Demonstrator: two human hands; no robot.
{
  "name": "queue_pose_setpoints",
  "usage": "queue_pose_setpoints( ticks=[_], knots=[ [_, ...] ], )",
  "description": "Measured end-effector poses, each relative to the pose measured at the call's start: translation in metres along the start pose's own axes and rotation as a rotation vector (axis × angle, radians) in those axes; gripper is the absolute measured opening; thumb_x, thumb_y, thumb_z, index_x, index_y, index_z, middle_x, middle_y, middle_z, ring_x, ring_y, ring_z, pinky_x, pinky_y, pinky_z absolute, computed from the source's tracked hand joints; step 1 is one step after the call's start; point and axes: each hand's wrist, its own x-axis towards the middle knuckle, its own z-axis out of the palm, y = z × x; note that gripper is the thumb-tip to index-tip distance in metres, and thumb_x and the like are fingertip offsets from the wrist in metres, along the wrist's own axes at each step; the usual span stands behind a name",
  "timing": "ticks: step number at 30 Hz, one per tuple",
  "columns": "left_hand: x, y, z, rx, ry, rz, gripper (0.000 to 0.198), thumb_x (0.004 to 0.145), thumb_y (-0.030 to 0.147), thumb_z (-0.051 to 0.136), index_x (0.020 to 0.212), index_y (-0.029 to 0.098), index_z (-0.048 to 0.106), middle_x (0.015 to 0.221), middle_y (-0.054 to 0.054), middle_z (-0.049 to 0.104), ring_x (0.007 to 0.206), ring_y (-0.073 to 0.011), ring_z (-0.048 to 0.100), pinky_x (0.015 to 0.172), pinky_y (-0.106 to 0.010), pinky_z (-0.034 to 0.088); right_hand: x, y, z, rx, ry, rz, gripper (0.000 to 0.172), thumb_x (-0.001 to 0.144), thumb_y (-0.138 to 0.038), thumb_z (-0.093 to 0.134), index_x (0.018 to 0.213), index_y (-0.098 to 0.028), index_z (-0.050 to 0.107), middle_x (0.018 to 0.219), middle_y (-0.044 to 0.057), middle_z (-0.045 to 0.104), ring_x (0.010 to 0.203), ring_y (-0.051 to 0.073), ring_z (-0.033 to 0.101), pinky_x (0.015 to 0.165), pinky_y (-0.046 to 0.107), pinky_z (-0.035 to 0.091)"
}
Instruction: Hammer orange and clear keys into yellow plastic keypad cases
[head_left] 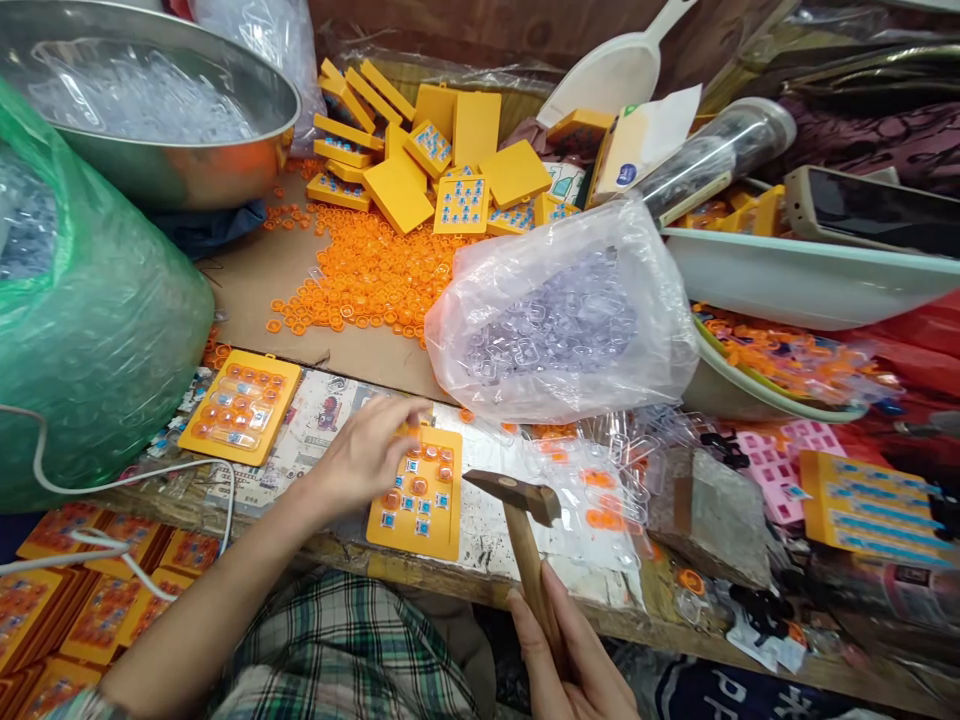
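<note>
My left hand (367,450) hovers over the upper left corner of a yellow plastic plate (442,530), fingers curved and thumb apart from them. Nothing shows clearly between them. That plate lies on the worktop with several blue-and-white square pieces exposed, while orange caps (418,486) cover others. In my right hand (562,650) is a hammer (517,530), gripped by its wooden handle, its metal head just right of the plate. Further left lies another yellow plate (240,408), carrying orange caps and clear pieces.
Loose orange caps (375,270) spread before stacked yellow plates (465,130). A clear bag (555,310) of transparent pieces sits centrally. A steel bowl (195,150) and green bag (97,330) stand left. A stone block (720,510) lies right; a white cable (135,485) crosses the left edge.
</note>
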Motion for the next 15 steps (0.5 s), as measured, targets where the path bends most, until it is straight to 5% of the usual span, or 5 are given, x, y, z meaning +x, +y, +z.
queue_pose_setpoints(
  ticks=[5, 10, 15],
  knots=[
    [-0.063, 0.018, 0.007, -0.004, -0.105, 0.028, 0.038, 0.088, 0.013, 0.048, 0.126, 0.019, 0.049, 0.096, -0.007, 0.066, 0.090, -0.0205, 0.061, 0.079, -0.038, 0.054, -0.005, -0.008, -0.002, 0.003, -0.136, -0.135, 0.057, 0.083, -0.008, 0.059, 0.135, -0.031, 0.050, 0.114, 0.002, 0.069, 0.092, 0.020, 0.070, 0.084, 0.030, 0.058],
    [-0.065, 0.013, 0.019, -0.001, 0.031, 0.034, 0.043, 0.087, 0.014, 0.051, 0.130, 0.017, 0.046, 0.095, -0.008, 0.068, 0.086, -0.0187, 0.064, 0.077, -0.035, 0.056, -0.002, -0.024, -0.002, -0.008, -0.213, -0.183, 0.062, 0.084, -0.004, 0.053, 0.138, -0.033, 0.044, 0.106, 0.003, 0.071, 0.087, 0.016, 0.070, 0.074, 0.024, 0.058],
    [-0.065, 0.010, 0.023, -0.030, 0.100, -0.001, 0.047, 0.083, 0.009, 0.054, 0.129, 0.017, 0.048, 0.092, -0.007, 0.070, 0.083, -0.0181, 0.066, 0.076, -0.034, 0.058, 0.000, -0.024, -0.007, -0.012, -0.436, -0.162, 0.057, 0.086, -0.008, 0.051, 0.138, -0.029, 0.046, 0.089, 0.005, 0.071, 0.077, 0.011, 0.070, 0.068, 0.017, 0.055]
  ],
)
